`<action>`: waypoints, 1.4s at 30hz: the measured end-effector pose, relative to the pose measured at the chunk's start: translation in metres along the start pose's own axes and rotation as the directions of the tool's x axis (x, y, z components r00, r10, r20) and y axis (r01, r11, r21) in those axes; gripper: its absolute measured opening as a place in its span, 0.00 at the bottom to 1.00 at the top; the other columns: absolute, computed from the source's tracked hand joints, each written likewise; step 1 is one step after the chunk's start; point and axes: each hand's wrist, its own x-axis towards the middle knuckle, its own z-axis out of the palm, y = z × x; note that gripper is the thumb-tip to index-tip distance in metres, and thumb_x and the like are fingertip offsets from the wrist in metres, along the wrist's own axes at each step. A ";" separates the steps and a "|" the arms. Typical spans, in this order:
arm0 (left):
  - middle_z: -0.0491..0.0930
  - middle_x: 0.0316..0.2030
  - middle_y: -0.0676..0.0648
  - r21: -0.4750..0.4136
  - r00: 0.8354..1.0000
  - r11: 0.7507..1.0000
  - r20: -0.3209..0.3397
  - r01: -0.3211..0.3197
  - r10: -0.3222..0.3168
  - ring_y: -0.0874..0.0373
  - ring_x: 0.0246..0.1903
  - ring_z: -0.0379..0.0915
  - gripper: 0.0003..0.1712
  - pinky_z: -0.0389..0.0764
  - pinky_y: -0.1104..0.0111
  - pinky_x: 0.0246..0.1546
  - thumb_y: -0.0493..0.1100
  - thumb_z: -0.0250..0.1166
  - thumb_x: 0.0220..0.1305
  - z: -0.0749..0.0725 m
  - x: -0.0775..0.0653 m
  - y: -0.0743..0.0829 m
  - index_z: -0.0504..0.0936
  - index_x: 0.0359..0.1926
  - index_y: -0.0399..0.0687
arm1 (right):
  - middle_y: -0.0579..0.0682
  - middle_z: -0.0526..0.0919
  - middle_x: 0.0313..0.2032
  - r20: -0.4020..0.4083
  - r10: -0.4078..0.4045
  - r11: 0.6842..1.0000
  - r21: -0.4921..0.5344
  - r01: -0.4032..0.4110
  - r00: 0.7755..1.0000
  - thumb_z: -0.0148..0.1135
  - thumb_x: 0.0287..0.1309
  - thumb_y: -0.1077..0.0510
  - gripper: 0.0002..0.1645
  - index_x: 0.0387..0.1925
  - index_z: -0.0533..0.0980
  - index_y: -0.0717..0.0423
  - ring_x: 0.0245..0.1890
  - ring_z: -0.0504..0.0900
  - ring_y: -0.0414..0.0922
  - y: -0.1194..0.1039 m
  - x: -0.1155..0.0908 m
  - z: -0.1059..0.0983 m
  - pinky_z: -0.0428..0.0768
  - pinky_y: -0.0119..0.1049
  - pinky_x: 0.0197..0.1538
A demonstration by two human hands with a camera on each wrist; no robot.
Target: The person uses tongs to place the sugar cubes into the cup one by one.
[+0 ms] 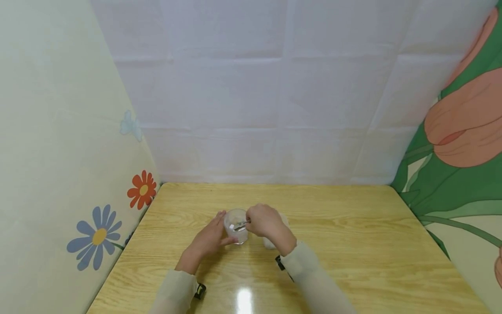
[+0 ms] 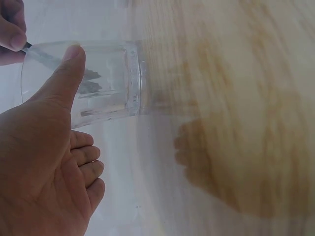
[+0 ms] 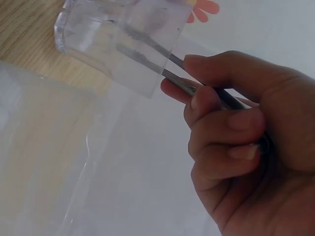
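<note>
A clear cup (image 1: 236,213) stands upright on the wooden table. My left hand (image 1: 208,239) steadies it from the left, fingers on its far side and thumb (image 2: 69,69) along the near wall. In my right hand (image 1: 264,221) are slim metal tongs (image 3: 177,81), gripped with curled fingers. Their two arms reach down through the mouth of the cup, apart from each other in the right wrist view. The serrated tips (image 2: 91,86) show through the cup wall in the left wrist view. A small white patch (image 1: 232,226) shows by the tips in the head view.
A second clear container (image 1: 269,243) stands right of the cup, mostly hidden under my right hand and wrist. The table (image 1: 345,226) ends at a white cloth backdrop (image 1: 235,152). Flower-printed panels (image 1: 47,174) rise along both sides.
</note>
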 end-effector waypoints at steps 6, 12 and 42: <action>0.53 0.77 0.34 -0.002 1.000 1.000 0.002 0.004 -0.004 0.41 0.77 0.47 0.55 0.58 0.48 0.75 0.63 0.67 0.63 -0.001 0.000 0.000 0.56 0.77 0.35 | 0.40 0.77 0.22 -0.001 0.008 1.000 0.019 -0.008 1.000 0.68 0.59 0.58 0.06 0.27 0.84 0.51 0.21 0.71 0.39 0.001 -0.006 -0.008 0.70 0.32 0.23; 0.53 0.77 0.34 0.007 1.000 1.000 0.008 0.004 -0.004 0.41 0.78 0.46 0.55 0.57 0.48 0.75 0.63 0.67 0.64 -0.001 0.000 0.001 0.56 0.77 0.35 | 0.45 0.87 0.32 -0.041 -0.009 0.997 0.070 0.012 0.999 0.67 0.62 0.56 0.06 0.37 0.87 0.54 0.26 0.77 0.40 0.006 -0.016 -0.017 0.77 0.36 0.28; 0.53 0.77 0.34 -0.002 1.000 1.000 0.001 0.010 -0.010 0.41 0.77 0.48 0.57 0.58 0.47 0.74 0.63 0.69 0.62 0.003 0.001 -0.001 0.55 0.77 0.32 | 0.51 0.88 0.38 -0.165 0.064 0.985 0.169 -0.036 0.984 0.67 0.65 0.57 0.10 0.44 0.85 0.57 0.35 0.85 0.44 0.061 -0.061 -0.056 0.85 0.43 0.39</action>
